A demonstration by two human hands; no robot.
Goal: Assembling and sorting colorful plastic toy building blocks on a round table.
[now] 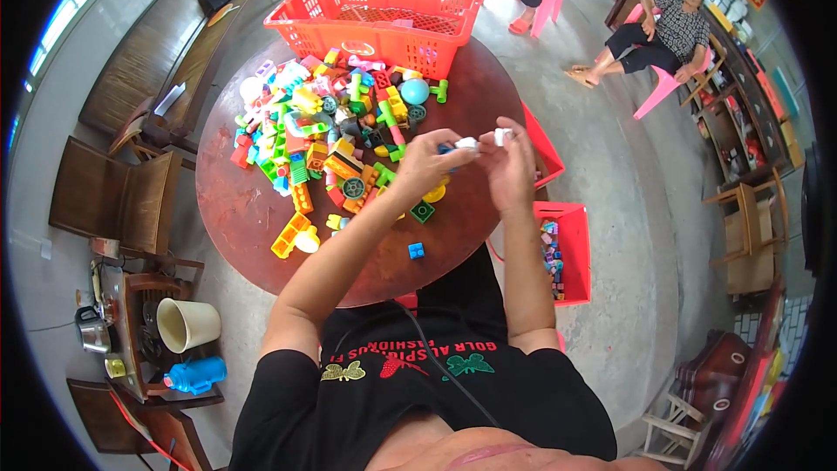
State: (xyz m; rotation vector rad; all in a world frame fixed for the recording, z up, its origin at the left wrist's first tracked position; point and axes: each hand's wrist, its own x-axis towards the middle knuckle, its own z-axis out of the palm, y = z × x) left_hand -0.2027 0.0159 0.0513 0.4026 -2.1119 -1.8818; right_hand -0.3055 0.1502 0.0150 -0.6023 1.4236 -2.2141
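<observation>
My left hand [430, 160] is closed on a small white piece [467, 145], with a bit of blue showing beside it. Close by, my right hand [512, 166] pinches another small white piece [503, 135] between thumb and fingers. Both hands are raised over the right part of the round table [349, 275]. To their left lies a heap of colourful toy building blocks [327, 135]. A green block [422, 211] and a blue block [416, 250] sit apart from the heap, below my left hand.
A large red plastic basket [366, 39] stands at the table's far side. Right of the table, a red bin [571, 249] holds small pieces, with another red bin [545, 150] beyond. Two people sit on pink chairs [551, 2] at the far right. A bucket [187, 324] stands at left.
</observation>
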